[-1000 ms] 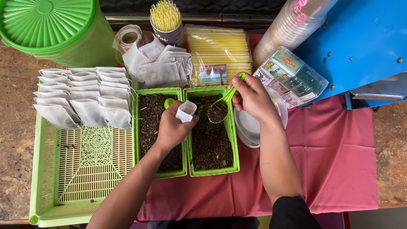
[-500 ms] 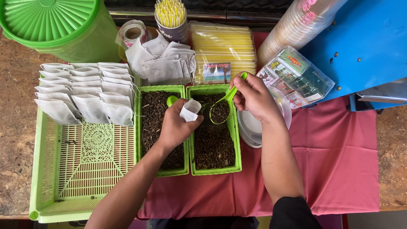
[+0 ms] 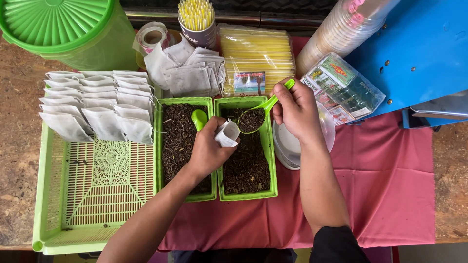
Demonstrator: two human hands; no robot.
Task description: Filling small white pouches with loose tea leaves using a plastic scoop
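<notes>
My left hand [image 3: 208, 151] holds a small white filter bag [image 3: 227, 133] open above the two green boxes of dark dried leaves. My right hand [image 3: 296, 108] grips the handle of a green spoon [image 3: 258, 113] whose bowl is heaped with leaves, right beside the bag's mouth over the right green box [image 3: 271, 160]. A second green spoon [image 3: 199, 118] lies in the left green box [image 3: 161, 146], just past my left thumb.
A large green slotted tray [image 3: 87, 195] at left carries rows of filled white bags [image 3: 92, 104]. Behind lie loose empty bags [image 3: 187, 73], a packet of yellow straws [image 3: 256, 53], a cup of straws [image 3: 196, 19], a green lidded tub [image 3: 63, 29], stacked cups [image 3: 341, 34], a white bowl [image 3: 287, 146] and a blue machine [image 3: 419, 53].
The spoon has come up out of the right box loaded with leaves and now sits at the bag's mouth; both hands stay close together.
</notes>
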